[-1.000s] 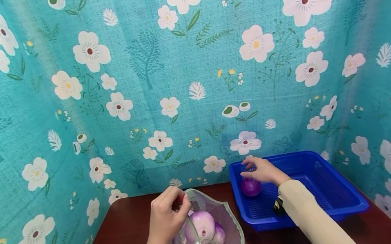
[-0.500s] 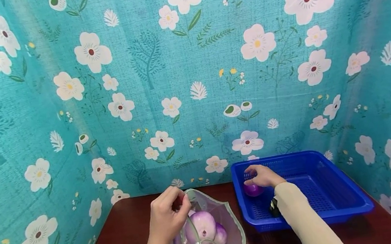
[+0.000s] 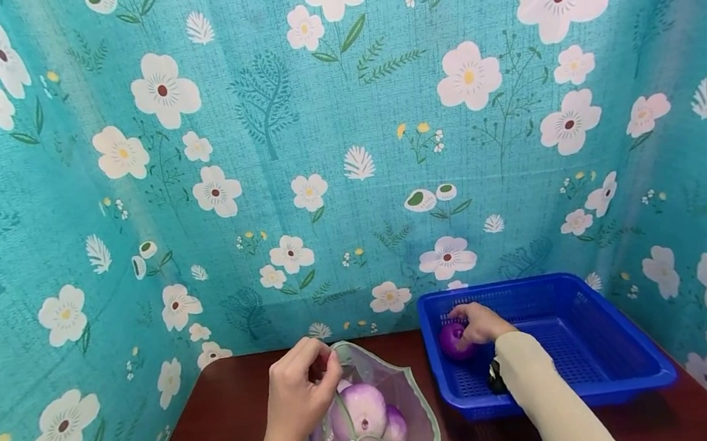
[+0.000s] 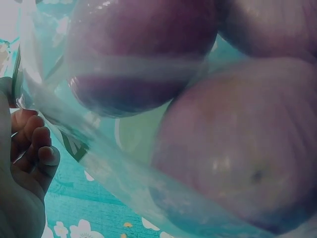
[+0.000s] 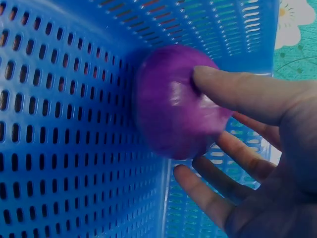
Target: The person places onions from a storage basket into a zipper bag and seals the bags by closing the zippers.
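My left hand pinches the upper rim of a translucent zip bag with a pale green edge and a white slider. Several purple and whitish onions lie inside it, large through the clear wall in the left wrist view. Inside the blue basket's left end, my right hand grips a glossy purple onion. The right wrist view shows the thumb pressed on its top end, while the other fingers come round its far side and underneath, partly hidden.
The blue perforated plastic basket stands at the right of the dark red-brown table, beside the bag. A teal floral curtain hangs behind and along both sides.
My right hand has come down from above the onion in the basket and taken hold of it; the onion has tipped, showing its end. The left hand still holds the bag's rim.
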Tool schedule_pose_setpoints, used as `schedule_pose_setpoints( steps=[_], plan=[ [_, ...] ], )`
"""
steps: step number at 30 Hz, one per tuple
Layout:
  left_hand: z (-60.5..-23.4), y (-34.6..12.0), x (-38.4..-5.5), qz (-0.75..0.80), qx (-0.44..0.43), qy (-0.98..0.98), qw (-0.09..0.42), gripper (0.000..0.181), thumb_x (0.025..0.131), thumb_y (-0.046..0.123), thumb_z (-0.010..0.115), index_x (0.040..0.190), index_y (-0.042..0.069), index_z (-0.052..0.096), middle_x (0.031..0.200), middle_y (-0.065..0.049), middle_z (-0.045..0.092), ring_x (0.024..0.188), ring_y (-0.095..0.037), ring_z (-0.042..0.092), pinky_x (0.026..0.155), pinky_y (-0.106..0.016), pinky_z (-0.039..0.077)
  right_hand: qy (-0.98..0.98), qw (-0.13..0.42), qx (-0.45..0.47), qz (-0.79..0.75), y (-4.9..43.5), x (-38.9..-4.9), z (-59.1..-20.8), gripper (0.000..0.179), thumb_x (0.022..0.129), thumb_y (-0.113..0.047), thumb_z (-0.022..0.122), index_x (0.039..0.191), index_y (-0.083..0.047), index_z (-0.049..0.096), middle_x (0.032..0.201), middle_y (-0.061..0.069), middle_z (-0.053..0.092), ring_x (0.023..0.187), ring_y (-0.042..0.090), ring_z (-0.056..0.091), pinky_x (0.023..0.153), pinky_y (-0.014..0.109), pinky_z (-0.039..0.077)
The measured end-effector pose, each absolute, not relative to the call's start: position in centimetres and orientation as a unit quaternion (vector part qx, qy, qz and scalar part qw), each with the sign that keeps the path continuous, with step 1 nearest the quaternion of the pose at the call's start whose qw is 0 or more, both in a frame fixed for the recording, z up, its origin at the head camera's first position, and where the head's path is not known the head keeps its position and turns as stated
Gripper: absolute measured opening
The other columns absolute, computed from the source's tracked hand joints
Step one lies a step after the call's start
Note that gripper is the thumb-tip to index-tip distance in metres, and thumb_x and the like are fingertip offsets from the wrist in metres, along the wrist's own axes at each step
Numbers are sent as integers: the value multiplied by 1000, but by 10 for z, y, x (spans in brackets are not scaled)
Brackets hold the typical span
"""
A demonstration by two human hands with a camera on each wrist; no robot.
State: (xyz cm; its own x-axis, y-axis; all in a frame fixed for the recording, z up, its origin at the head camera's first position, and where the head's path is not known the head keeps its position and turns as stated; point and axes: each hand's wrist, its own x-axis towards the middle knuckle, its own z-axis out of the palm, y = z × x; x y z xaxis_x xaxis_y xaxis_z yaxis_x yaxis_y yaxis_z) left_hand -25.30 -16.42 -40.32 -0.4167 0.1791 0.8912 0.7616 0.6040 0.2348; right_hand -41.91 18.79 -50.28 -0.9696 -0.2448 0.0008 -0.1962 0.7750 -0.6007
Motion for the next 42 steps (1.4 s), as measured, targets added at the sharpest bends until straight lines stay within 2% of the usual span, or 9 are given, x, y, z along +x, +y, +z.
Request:
schedule_pose_setpoints(
  steps=[4,11,23,28,35,42],
  plan=[
    [-402,-164,-253,-326,-302,-777,446,24,84,3,69,75,20,56,66,8,50,57,-2,45,53,-12,38,947,51,-101,-302,185,-420,-504,71,64,-1,91,130,2,65,122,25,67,112,40,65,100,55,52],
    [-402,-163,-252,-325,-296,-782,442,23,85,4,69,75,20,56,66,7,51,56,-4,46,53,-12,38,951,41,-95,-291,186,-420,-507,68,60,-5,94,122,1,66,113,19,71,104,34,66,99,53,52],
    [-401,-163,-252,-326,-299,-781,441,23,85,4,69,75,20,57,66,8,51,57,-4,46,52,-14,40,952,71,-92,-282,185,-415,-501,72,61,-7,94,125,1,62,117,21,68,107,37,65,100,55,52],
    [-401,-163,-252,-322,-297,-783,442,22,85,4,69,75,20,57,66,8,51,57,-4,46,53,-12,39,956,73,-84,-270,186,-412,-499,67,65,-13,94,123,2,62,113,20,69,106,38,66,99,56,52],
    [-401,-164,-251,-321,-293,-784,443,22,84,4,69,75,20,56,66,7,51,56,-4,46,53,-12,37,956,87,-74,-269,195,-412,-496,65,71,-23,93,121,3,62,107,17,69,97,32,66,88,50,57],
    [-401,-164,-251,-323,-298,-780,445,23,84,3,69,75,20,56,65,7,50,56,-4,45,53,-11,37,953,75,-111,-271,200,-409,-480,67,72,-26,93,123,2,61,109,16,69,100,31,66,92,51,55]
  ],
)
